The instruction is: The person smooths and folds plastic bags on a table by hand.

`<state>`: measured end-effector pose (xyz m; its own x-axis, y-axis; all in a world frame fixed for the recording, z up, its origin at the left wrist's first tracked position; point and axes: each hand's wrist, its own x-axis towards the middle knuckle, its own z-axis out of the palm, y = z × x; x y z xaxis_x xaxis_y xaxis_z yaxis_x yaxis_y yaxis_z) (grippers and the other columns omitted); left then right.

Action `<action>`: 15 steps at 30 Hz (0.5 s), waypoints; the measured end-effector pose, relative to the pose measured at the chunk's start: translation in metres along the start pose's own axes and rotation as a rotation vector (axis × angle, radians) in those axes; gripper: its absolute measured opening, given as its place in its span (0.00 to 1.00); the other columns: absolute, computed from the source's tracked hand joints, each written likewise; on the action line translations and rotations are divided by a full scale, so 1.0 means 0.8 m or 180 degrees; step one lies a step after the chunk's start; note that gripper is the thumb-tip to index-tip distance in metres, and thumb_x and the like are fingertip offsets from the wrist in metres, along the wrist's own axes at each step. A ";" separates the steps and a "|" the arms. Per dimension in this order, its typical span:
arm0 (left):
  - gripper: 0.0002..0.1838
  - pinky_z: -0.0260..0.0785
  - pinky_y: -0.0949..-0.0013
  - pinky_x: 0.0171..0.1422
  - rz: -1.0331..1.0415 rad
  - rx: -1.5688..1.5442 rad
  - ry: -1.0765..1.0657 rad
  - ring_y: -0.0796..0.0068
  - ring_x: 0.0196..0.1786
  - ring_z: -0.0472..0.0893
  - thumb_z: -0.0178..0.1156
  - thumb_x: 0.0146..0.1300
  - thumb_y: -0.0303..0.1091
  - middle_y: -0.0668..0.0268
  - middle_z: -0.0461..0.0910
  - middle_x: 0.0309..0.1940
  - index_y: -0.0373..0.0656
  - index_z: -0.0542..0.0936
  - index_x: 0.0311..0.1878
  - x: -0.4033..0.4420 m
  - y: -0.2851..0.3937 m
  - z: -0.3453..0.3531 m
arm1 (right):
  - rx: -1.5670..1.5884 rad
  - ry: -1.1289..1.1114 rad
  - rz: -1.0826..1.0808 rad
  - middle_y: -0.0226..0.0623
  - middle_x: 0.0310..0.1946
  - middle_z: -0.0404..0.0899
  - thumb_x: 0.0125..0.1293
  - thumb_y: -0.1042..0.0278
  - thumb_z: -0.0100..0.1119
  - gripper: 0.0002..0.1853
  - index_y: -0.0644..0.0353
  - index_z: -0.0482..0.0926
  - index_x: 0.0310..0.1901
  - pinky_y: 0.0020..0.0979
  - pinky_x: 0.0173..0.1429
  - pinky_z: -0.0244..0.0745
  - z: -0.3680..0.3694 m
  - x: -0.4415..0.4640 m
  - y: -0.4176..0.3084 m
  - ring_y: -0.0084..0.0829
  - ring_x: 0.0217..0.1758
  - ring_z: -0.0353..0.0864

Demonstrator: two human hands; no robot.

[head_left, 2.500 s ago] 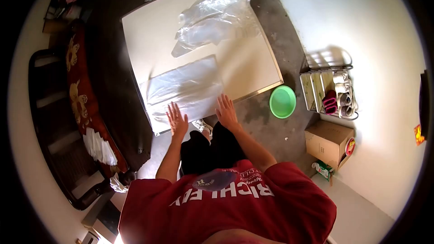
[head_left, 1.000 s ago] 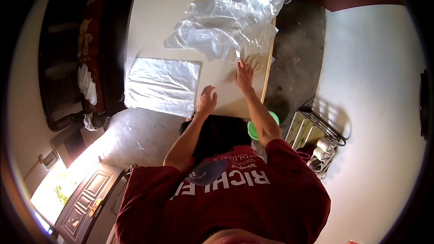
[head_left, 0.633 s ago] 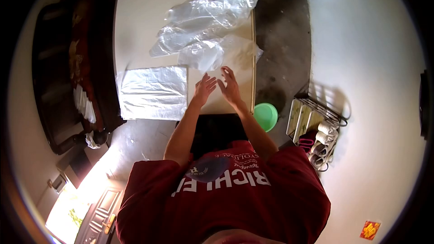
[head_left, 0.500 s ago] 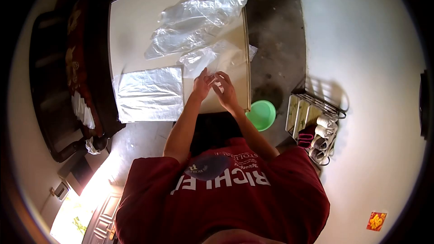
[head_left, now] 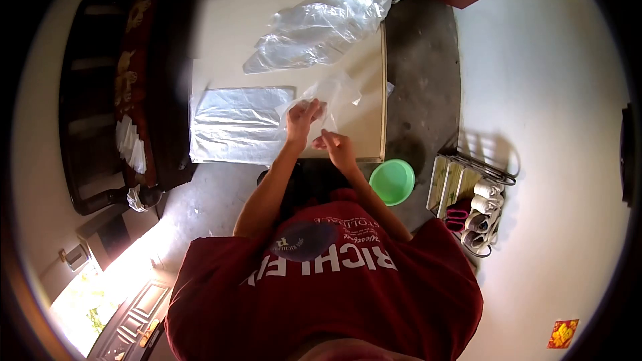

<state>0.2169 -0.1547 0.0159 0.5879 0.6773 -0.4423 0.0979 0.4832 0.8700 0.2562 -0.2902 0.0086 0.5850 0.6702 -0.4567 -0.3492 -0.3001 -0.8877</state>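
Observation:
A thin clear plastic bag [head_left: 338, 93] hangs over the near right part of the table, partly see-through. My left hand [head_left: 301, 122] is closed on its left side, the fingers curled into the film. Just lower and to the right, my right hand [head_left: 340, 151] has thumb and fingers pinched together at the bag's near edge; the film between those fingers is hard to make out. Left of my hands lies a flat stack of silvery clear plastic sheets or bags [head_left: 241, 124]. Beyond them is a large crumpled plastic bag [head_left: 314, 33].
The pale table [head_left: 234, 27] has its right edge just beyond my hands. A green basin [head_left: 392, 182] stands on the floor at its near right corner. Farther right is a rack with shoes [head_left: 483, 204] against the wall. A dark wooden bench [head_left: 93, 107] stands at left.
My hands have moved apart, the right one drawn lower toward me and the left one reaching over the film. The thin bag has lifted and shifted. The whole view has shifted slightly.

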 end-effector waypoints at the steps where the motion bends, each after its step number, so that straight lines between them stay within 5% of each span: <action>1: 0.13 0.65 0.76 0.32 0.0064 -0.0215 0.0086 0.83 0.25 0.70 0.60 0.57 0.38 0.70 0.75 0.22 0.36 0.77 0.26 -0.002 -0.003 -0.006 | 0.0164 -0.0446 0.0171 0.45 0.49 0.74 0.68 0.58 0.46 0.19 0.68 0.78 0.40 0.29 0.48 0.72 0.009 0.005 0.015 0.30 0.45 0.78; 3: 0.14 0.62 0.76 0.29 0.0042 0.0042 0.0220 0.83 0.25 0.70 0.60 0.57 0.39 0.70 0.75 0.21 0.37 0.76 0.24 -0.018 0.007 -0.024 | 0.0646 -0.0962 0.0305 0.49 0.56 0.69 0.69 0.48 0.40 0.28 0.69 0.70 0.54 0.33 0.62 0.64 0.037 -0.009 0.005 0.34 0.57 0.71; 6: 0.14 0.62 0.75 0.28 0.0270 0.0199 0.0276 0.83 0.24 0.69 0.60 0.57 0.39 0.70 0.74 0.19 0.37 0.76 0.23 -0.037 0.021 -0.053 | 0.1772 -0.0595 0.0466 0.51 0.57 0.66 0.69 0.49 0.41 0.31 0.73 0.63 0.58 0.36 0.65 0.61 0.072 -0.015 0.006 0.37 0.61 0.66; 10: 0.15 0.69 0.75 0.34 0.0117 -0.0175 0.0372 0.80 0.25 0.74 0.60 0.57 0.37 0.66 0.75 0.19 0.34 0.77 0.23 -0.049 0.021 -0.109 | 0.2704 -0.0290 0.0886 0.51 0.56 0.66 0.68 0.54 0.46 0.27 0.74 0.63 0.55 0.39 0.64 0.63 0.114 -0.006 -0.005 0.39 0.60 0.67; 15: 0.11 0.70 0.68 0.46 -0.0599 -0.1063 0.0093 0.71 0.37 0.76 0.55 0.60 0.33 0.63 0.77 0.34 0.37 0.73 0.41 -0.061 0.036 -0.187 | 0.2726 0.0343 0.0390 0.50 0.48 0.71 0.65 0.65 0.51 0.16 0.71 0.68 0.45 0.39 0.58 0.70 0.179 -0.015 0.012 0.39 0.53 0.72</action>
<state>0.0705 -0.0909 0.0297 0.5609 0.5726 -0.5979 -0.0679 0.7516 0.6561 0.1413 -0.2039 0.0138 0.5583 0.5858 -0.5874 -0.8191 0.2770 -0.5023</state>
